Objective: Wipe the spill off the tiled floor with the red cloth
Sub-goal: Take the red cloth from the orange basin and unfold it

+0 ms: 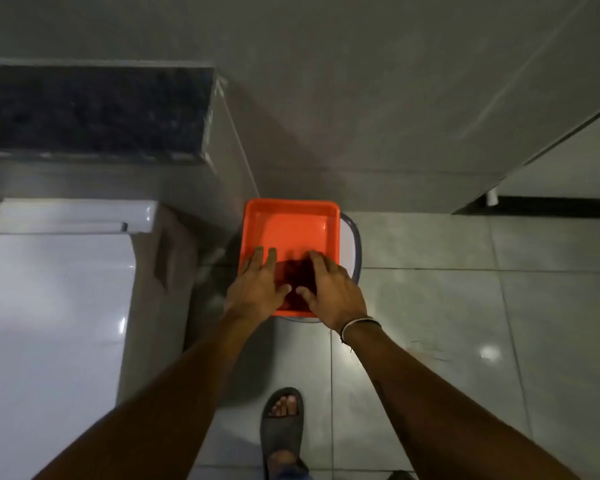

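Note:
The red cloth (297, 278) lies dark and bunched in the near half of an orange square basin (291, 216). The basin sits on top of a white bucket (350, 244) on the tiled floor (430, 299). My left hand (257, 289) and my right hand (329, 292) reach into the basin from either side. Each holds one edge of the cloth between thumb and outstretched fingers. A faint brownish streaky mark (426, 351) shows on the tile to the right of my right forearm.
A white glossy appliance (49, 306) fills the left side, close to the basin. A dark stone counter (84, 109) is behind it. A grey wall (361, 116) rises right behind the bucket. My foot in a grey slipper (281, 427) stands on the tile below.

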### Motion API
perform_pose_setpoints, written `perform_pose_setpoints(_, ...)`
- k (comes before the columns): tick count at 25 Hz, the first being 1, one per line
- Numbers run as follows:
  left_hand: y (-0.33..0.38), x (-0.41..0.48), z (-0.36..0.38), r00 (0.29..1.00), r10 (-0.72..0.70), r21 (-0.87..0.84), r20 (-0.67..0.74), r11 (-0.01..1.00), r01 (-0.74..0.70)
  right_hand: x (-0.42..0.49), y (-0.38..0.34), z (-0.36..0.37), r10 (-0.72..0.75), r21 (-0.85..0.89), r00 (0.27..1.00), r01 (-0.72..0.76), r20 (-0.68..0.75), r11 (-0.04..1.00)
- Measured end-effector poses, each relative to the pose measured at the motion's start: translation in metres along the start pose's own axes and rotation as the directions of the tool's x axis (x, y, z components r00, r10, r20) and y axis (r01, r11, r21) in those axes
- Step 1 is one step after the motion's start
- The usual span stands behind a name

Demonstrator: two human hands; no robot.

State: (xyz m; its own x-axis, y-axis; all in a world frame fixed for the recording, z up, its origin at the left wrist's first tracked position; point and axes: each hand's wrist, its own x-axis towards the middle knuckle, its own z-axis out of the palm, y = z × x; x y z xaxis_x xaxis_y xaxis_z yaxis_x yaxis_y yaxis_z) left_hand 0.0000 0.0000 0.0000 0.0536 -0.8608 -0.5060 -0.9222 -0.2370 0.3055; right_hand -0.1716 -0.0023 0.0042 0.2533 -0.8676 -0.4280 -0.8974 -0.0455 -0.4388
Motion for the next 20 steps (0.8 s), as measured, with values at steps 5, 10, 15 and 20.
perform_pose_setpoints(5,-0.020,0.062,0.079,0.998,-0.053,0.093,0.026,0.994,0.050,0.063,0.018,0.081,0.129,-0.088,0.991,-0.132,-0.036,0.987)
perform_pose_setpoints(10,-0.014,0.066,0.085,0.984,-0.153,-0.137,-0.091,0.981,0.140,0.056,0.025,0.089,0.112,0.204,0.984,-0.082,-0.141,0.976)
perform_pose_setpoints(15,0.048,-0.002,0.073,0.950,-0.226,-0.645,-0.218,0.764,0.034,-0.039,0.068,0.059,0.383,0.809,0.889,-0.025,-0.250,0.587)
perform_pose_setpoints(20,0.106,-0.073,0.173,0.998,-0.050,-0.595,0.039,0.801,0.063,-0.148,0.180,0.090,0.600,0.973,0.775,-0.230,0.198,-0.023)
